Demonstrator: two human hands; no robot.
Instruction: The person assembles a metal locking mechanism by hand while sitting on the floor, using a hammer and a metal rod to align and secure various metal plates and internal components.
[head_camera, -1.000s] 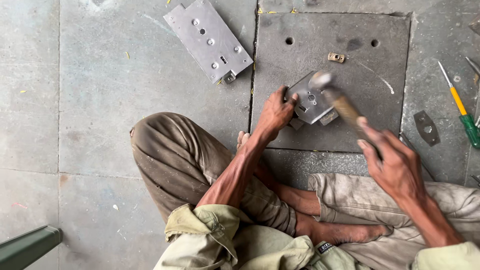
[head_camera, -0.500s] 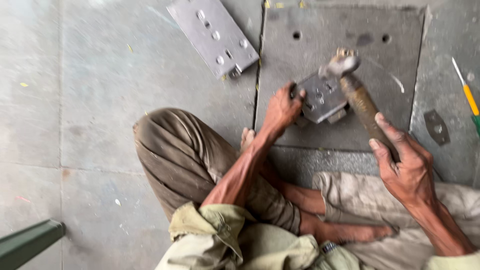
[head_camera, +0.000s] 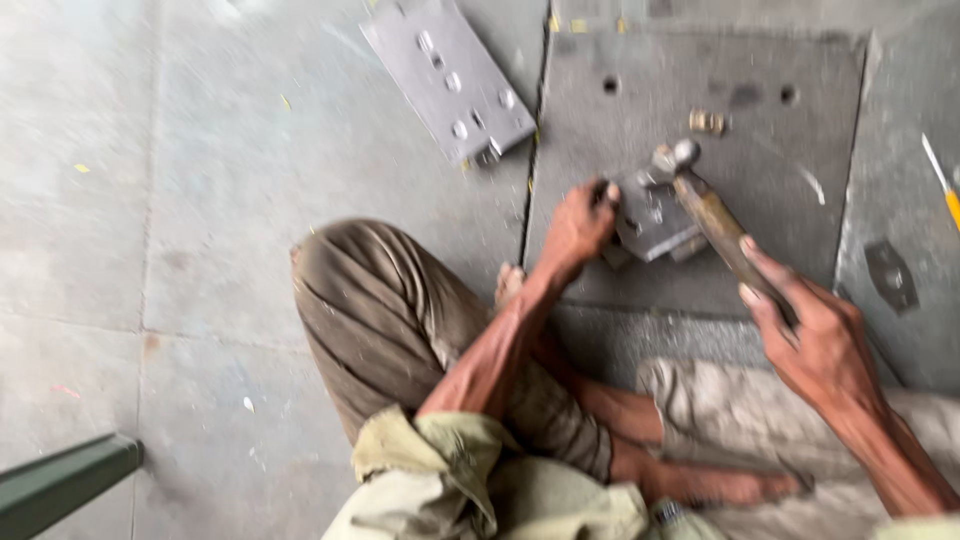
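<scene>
Two bare hands at work over a dark square metal floor plate (head_camera: 760, 250) set in the grey concrete floor (head_camera: 200, 200). Left hand (head_camera: 578, 228) presses down on a small grey metal lock body (head_camera: 650, 215) lying near the middle of the plate, fingers wrapped over its left edge. Right hand (head_camera: 815, 335) has its fingers closed around the brown wooden handle of a hammer (head_camera: 715, 225); the rounded steel head sits at the lock body's upper right corner, touching it or just above, blur makes it hard to tell. Handle runs diagonally down toward the plate's lower right.

A small brass fitting (head_camera: 707, 122) lies on the plate above the hammer head, apart from it. A long grey metal strip with round studs (head_camera: 448, 75) lies on the floor beyond the plate's upper left corner. A small dark metal piece with a hole (head_camera: 890, 276) sits on the floor just past the plate's right edge; a yellow-handled screwdriver (head_camera: 943, 185) at the frame's right edge. Person sits cross-legged, brown-trousered knee (head_camera: 370, 310) left of the plate. A green bar (head_camera: 60, 480) shows at bottom left.
</scene>
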